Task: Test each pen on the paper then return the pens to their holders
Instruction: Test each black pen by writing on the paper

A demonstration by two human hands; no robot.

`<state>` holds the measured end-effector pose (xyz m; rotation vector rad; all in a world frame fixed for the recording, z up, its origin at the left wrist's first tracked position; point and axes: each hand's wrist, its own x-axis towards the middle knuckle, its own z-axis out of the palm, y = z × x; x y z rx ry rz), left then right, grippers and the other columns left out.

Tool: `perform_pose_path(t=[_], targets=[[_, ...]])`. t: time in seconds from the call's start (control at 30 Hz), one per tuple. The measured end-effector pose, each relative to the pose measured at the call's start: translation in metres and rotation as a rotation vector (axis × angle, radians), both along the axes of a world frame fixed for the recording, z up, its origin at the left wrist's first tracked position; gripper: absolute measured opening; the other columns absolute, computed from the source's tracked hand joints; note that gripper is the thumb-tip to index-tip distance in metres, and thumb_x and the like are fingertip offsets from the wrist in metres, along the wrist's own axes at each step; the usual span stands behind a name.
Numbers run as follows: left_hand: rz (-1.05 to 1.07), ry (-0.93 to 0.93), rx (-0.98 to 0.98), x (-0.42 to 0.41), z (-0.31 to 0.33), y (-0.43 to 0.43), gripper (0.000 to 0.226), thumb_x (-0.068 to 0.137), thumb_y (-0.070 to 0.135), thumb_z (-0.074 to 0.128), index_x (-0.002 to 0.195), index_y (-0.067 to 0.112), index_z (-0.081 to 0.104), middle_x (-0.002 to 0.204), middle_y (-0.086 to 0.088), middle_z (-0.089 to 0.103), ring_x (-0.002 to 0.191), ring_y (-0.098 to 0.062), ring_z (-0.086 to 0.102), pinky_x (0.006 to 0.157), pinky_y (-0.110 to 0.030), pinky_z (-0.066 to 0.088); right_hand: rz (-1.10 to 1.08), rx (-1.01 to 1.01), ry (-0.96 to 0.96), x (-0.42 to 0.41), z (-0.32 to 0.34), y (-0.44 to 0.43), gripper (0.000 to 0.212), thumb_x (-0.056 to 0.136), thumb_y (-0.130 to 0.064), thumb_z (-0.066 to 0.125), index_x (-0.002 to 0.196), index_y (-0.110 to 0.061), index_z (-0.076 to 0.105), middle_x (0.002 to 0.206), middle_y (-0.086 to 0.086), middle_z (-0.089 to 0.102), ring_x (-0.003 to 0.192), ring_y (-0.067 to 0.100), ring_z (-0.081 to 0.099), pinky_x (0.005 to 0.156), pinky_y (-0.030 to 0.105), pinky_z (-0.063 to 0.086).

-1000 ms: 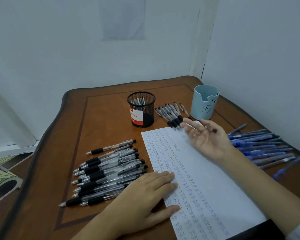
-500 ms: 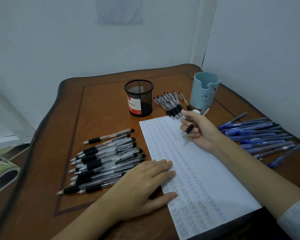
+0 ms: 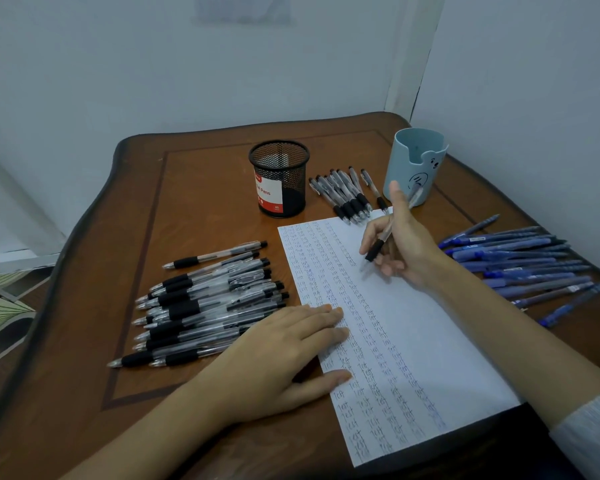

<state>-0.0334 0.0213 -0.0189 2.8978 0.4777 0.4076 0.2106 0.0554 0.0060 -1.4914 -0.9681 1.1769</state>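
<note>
A white paper (image 3: 430,341) covered with rows of small written words lies on the wooden table (image 3: 194,209). My right hand (image 3: 406,247) grips a black-grip pen (image 3: 378,245) with its tip down close to the paper's upper part. My left hand (image 3: 284,355) lies flat with straight fingers on the paper's left edge. Several black pens (image 3: 208,303) lie left of the paper, and several more black pens (image 3: 347,194) lie behind it. Several blue pens (image 3: 520,265) lie to the right. A black mesh holder (image 3: 279,178) and a light blue holder (image 3: 416,161) stand at the back.
Walls close off the table at the back and at the right. The table's curved left edge drops to a patterned floor (image 3: 0,313). Bare wood shows at the back left, behind the black pens.
My right hand went from lying open, palm up, with a pen across it, to gripping that pen in a writing hold, tip lowered toward the paper. The left hand has stayed put.
</note>
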Motion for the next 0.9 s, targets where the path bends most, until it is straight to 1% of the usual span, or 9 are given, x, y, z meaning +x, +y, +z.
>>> perform_pose_path(t=[0.1, 0.17, 0.23, 0.37, 0.47, 0.57, 0.63, 0.73, 0.9], targets=[[0.002, 0.002, 0.003, 0.0, 0.0, 0.0, 0.048, 0.097, 0.051, 0.045, 0.127, 0.017, 0.06, 0.136, 0.0, 0.056, 0.129, -0.01, 0.047, 0.109, -0.025, 0.033, -0.029, 0.098, 0.011, 0.0, -0.004, 0.0, 0.053, 0.091, -0.047, 0.058, 0.055, -0.007, 0.063, 0.047, 0.009, 0.055, 0.031, 0.012, 0.041, 0.031, 0.015, 0.028], [0.005, -0.001, 0.003, 0.0, -0.001, 0.0, 0.048, 0.097, 0.051, 0.046, 0.127, 0.016, 0.06, 0.136, 0.0, 0.056, 0.129, -0.011, 0.048, 0.109, -0.026, 0.034, -0.052, 0.141, -0.056, -0.001, -0.008, 0.0, 0.037, 0.085, -0.028, 0.072, 0.059, -0.008, 0.055, 0.045, 0.005, 0.055, 0.031, 0.011, 0.042, 0.032, 0.015, 0.03], [0.006, -0.004, 0.003, 0.0, -0.001, 0.0, 0.048, 0.097, 0.051, 0.046, 0.127, 0.015, 0.06, 0.135, -0.001, 0.057, 0.129, -0.011, 0.048, 0.109, -0.026, 0.034, -0.087, 0.188, -0.091, -0.003, -0.011, 0.0, 0.038, 0.087, -0.026, 0.07, 0.066, -0.003, 0.048, 0.045, 0.007, 0.056, 0.029, 0.012, 0.041, 0.031, 0.016, 0.028], [0.008, -0.002, 0.0, 0.001, -0.001, 0.0, 0.048, 0.096, 0.05, 0.047, 0.126, 0.015, 0.06, 0.135, -0.001, 0.057, 0.128, -0.013, 0.049, 0.109, -0.027, 0.035, -0.079, 0.244, -0.033, -0.005, -0.013, 0.002, 0.037, 0.094, -0.029, 0.061, 0.072, 0.0, 0.05, 0.05, 0.015, 0.059, 0.029, 0.016, 0.046, 0.03, 0.018, 0.031], [0.013, 0.009, -0.005, 0.0, 0.0, 0.0, 0.049, 0.096, 0.051, 0.046, 0.126, 0.015, 0.06, 0.135, -0.002, 0.056, 0.128, -0.013, 0.049, 0.11, -0.027, 0.034, -0.091, 0.238, -0.146, -0.007, -0.014, 0.0, 0.035, 0.085, -0.024, 0.072, 0.066, -0.004, 0.05, 0.05, 0.013, 0.06, 0.029, 0.015, 0.045, 0.031, 0.017, 0.032], [0.015, 0.016, -0.01, 0.001, 0.0, 0.0, 0.049, 0.097, 0.051, 0.045, 0.127, 0.015, 0.06, 0.136, -0.002, 0.056, 0.129, -0.013, 0.048, 0.11, -0.026, 0.031, -0.161, 0.249, -0.287, -0.01, -0.016, -0.002, 0.044, 0.083, -0.026, 0.075, 0.059, -0.005, 0.045, 0.045, 0.012, 0.057, 0.027, 0.015, 0.043, 0.032, 0.016, 0.031], [0.017, 0.019, -0.008, 0.0, 0.0, 0.0, 0.049, 0.096, 0.051, 0.045, 0.127, 0.015, 0.06, 0.136, -0.001, 0.056, 0.129, -0.013, 0.048, 0.11, -0.025, 0.031, -0.187, 0.26, -0.324, -0.009, -0.017, -0.001, 0.043, 0.087, -0.014, 0.07, 0.055, -0.007, 0.042, 0.038, 0.005, 0.051, 0.03, 0.015, 0.047, 0.034, 0.017, 0.031], [0.015, 0.013, -0.011, 0.0, 0.0, -0.001, 0.049, 0.096, 0.051, 0.046, 0.127, 0.015, 0.06, 0.135, -0.001, 0.056, 0.129, -0.013, 0.048, 0.109, -0.025, 0.032, -0.183, 0.25, -0.349, -0.007, -0.02, 0.0, 0.04, 0.085, 0.004, 0.059, 0.053, -0.009, 0.039, 0.036, -0.005, 0.041, 0.035, 0.017, 0.052, 0.035, 0.017, 0.032], [0.013, 0.0, -0.012, 0.001, 0.0, -0.001, 0.048, 0.096, 0.051, 0.047, 0.126, 0.015, 0.06, 0.135, -0.001, 0.057, 0.129, -0.012, 0.048, 0.108, -0.026, 0.034, -0.122, 0.238, -0.347, -0.01, -0.019, 0.0, 0.034, 0.085, 0.005, 0.059, 0.057, -0.006, 0.042, 0.049, 0.011, 0.048, 0.037, 0.015, 0.055, 0.035, 0.017, 0.034]])
